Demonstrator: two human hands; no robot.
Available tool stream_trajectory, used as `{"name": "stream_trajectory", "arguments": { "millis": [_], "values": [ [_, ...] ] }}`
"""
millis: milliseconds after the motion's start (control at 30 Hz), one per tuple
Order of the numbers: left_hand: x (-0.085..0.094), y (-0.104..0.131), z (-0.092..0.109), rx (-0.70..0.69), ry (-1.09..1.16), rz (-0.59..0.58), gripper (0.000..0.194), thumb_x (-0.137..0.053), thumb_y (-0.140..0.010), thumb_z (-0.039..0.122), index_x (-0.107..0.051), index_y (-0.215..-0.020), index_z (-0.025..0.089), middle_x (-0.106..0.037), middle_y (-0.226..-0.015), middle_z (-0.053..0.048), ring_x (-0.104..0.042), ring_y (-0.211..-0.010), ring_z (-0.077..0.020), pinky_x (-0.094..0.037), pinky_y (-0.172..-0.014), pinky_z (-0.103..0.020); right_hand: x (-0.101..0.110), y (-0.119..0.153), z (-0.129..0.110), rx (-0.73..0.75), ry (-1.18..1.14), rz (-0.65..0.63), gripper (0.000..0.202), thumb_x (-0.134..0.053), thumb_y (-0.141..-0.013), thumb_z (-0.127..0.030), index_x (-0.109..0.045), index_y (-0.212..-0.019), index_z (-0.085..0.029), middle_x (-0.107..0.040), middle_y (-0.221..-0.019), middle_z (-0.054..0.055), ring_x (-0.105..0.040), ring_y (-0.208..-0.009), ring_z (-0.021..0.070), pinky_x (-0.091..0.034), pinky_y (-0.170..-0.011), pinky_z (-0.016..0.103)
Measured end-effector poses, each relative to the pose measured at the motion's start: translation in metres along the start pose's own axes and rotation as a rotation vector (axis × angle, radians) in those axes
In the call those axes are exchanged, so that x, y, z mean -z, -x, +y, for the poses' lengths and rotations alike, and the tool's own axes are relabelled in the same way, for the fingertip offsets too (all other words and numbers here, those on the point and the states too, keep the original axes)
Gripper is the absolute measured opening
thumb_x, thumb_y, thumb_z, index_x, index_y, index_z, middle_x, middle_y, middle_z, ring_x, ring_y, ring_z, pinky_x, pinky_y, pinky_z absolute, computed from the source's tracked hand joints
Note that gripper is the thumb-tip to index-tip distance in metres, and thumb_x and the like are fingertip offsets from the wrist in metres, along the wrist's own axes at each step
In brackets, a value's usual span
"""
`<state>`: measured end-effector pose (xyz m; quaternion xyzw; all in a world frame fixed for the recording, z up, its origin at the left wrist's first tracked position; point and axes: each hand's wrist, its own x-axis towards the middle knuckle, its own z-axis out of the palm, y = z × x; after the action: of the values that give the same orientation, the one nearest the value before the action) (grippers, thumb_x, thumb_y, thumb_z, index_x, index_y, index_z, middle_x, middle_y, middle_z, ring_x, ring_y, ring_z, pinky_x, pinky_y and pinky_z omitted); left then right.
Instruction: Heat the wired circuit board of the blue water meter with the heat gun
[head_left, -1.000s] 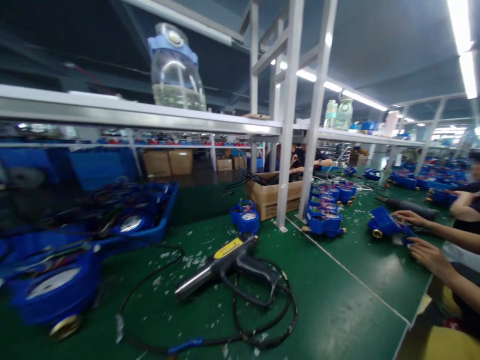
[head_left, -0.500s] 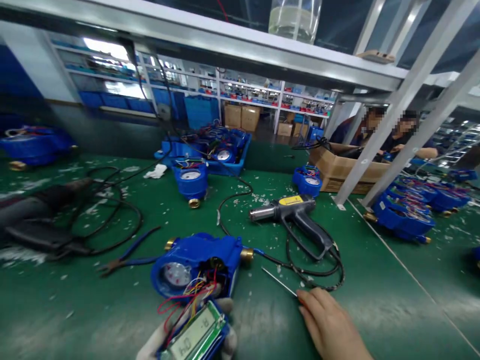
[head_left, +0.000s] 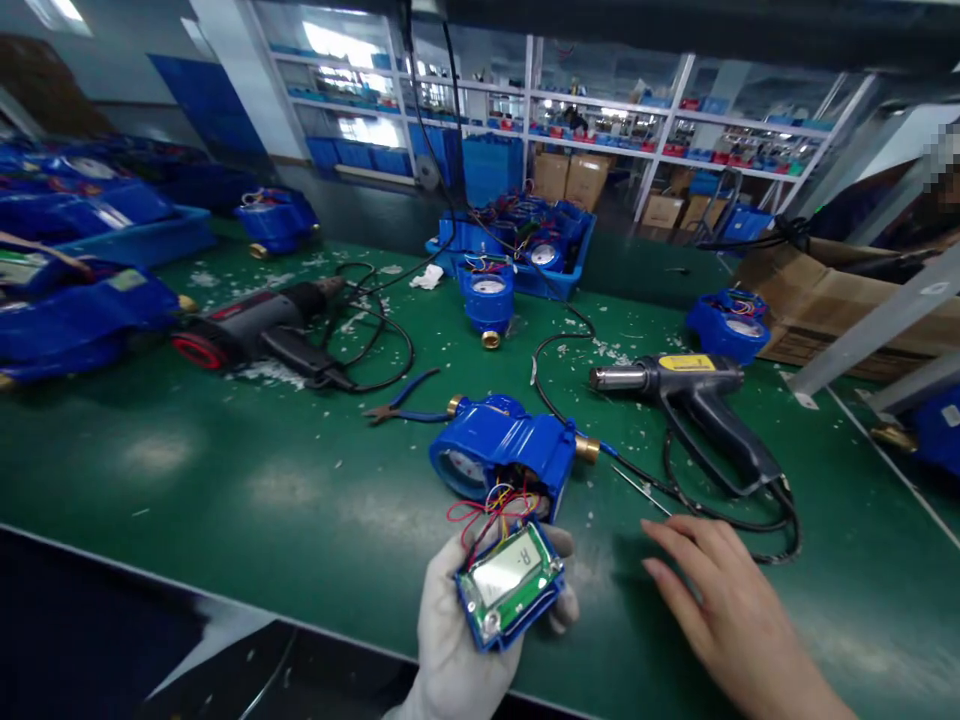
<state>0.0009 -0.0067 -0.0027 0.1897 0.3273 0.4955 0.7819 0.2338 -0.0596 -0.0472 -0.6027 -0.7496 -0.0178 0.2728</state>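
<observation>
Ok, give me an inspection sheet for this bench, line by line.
Surface: green mat, strewn with white scraps.
Job's things: display module with lit screen, wired to blue meter lying on the mat.
Clutter: heat gun, second heat gun, pliers, thin probe, upright meter.
Hands: gloved left hand holds the module; bare right hand flat on the mat, empty.
Cables: black cords looped by both guns.
Surroundings: blue bin, cardboard box, shelving behind.

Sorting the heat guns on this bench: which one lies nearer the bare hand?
The black heat gun with the yellow label, lying just beyond the right hand. The red-trimmed heat gun lies far left.
</observation>
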Motion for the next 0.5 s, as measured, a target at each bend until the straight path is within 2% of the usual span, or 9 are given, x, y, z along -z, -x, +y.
{"name": "stream_trajectory", "arguments": {
  "millis": [133,300,400,500],
  "values": [
    [0.003,-0.001,-0.002,0.097,0.055,-0.032,0.046,-0.061,-0.083,0.056,-0.069,-0.090,0.012,-0.072,-0.089,-0.019,-0.067,-0.058,-0.0314,-0.052,-0.051,-0.037,0.001,0.000,-0.003,0.020,-0.019,0.016,0.028,-0.047,-0.102,-0.039,-0.058,-0.124,-0.025,-0.061,-0.110,0.005,-0.057,-0.102,0.0203,-0.052,-0.086,0.037],
    [0.003,0.001,-0.005,0.045,0.051,-0.029,0.048,-0.059,-0.086,0.057,-0.071,-0.094,0.012,-0.072,-0.088,-0.018,-0.068,-0.058,-0.0308,-0.052,-0.052,-0.037,0.005,-0.005,0.000,0.018,-0.035,-0.007,0.028,-0.047,-0.102,-0.041,-0.059,-0.124,-0.027,-0.062,-0.111,0.003,-0.057,-0.104,0.0181,-0.048,-0.090,0.033],
    [-0.001,0.004,-0.005,0.010,0.040,-0.022,0.046,-0.058,-0.088,0.054,-0.072,-0.093,0.011,-0.072,-0.089,-0.018,-0.067,-0.058,-0.0310,-0.052,-0.052,-0.037,0.007,-0.018,0.017,0.004,0.010,0.012,0.029,-0.046,-0.102,-0.042,-0.058,-0.124,-0.027,-0.063,-0.112,0.002,-0.057,-0.106,0.0172,-0.045,-0.094,0.032],
    [-0.002,0.003,-0.002,0.006,0.037,0.057,0.040,-0.055,-0.091,0.045,-0.075,-0.091,0.009,-0.072,-0.093,-0.019,-0.067,-0.061,-0.0309,-0.052,-0.055,-0.037,0.007,-0.040,0.051,-0.188,0.096,0.024,0.036,-0.047,-0.100,-0.045,-0.057,-0.126,-0.022,-0.062,-0.117,0.005,-0.056,-0.111,0.0217,-0.043,-0.101,0.036]
  ]
}}
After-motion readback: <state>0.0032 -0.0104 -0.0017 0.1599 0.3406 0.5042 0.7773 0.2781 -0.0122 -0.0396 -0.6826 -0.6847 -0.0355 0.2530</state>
